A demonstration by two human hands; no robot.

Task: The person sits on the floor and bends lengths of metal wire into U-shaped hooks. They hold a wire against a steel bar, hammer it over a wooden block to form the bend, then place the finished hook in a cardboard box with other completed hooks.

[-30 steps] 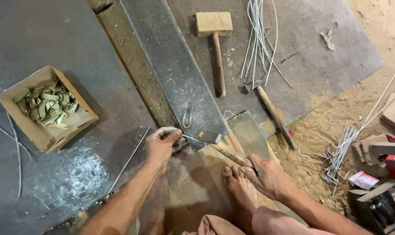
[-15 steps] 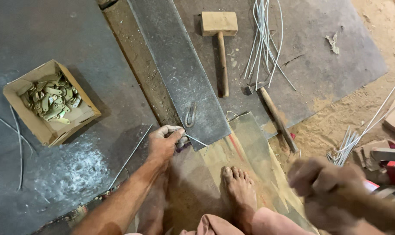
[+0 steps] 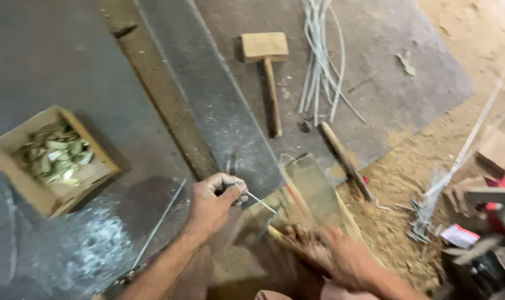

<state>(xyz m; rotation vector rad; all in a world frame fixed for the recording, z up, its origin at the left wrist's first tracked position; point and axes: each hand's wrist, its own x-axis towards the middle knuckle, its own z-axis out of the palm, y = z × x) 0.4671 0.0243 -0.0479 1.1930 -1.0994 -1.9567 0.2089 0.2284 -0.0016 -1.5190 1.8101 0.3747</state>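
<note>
- Two bare hands were in view, both low over a wooden board [image 3: 313,189].
- Left hand [image 3: 212,204] was closed around a thin metal rod [image 3: 259,201]; the rod stuck out past the fingers, toward the board.
- Right hand [image 3: 349,261] was blurred, down beside a bare foot [image 3: 302,244]; can't tell its grip or whether it held anything.
- Beyond the left-hand grip: wooden mallet [image 3: 268,72] flat on a dark metal sheet [image 3: 219,111], with a bundle of pale wires [image 3: 319,61] just beside it.
- Well off to the left of the grip: open cardboard box [image 3: 52,161] of small metal parts.
- Wooden stick [image 3: 346,161] lay right of the board, on sawdust.
</note>
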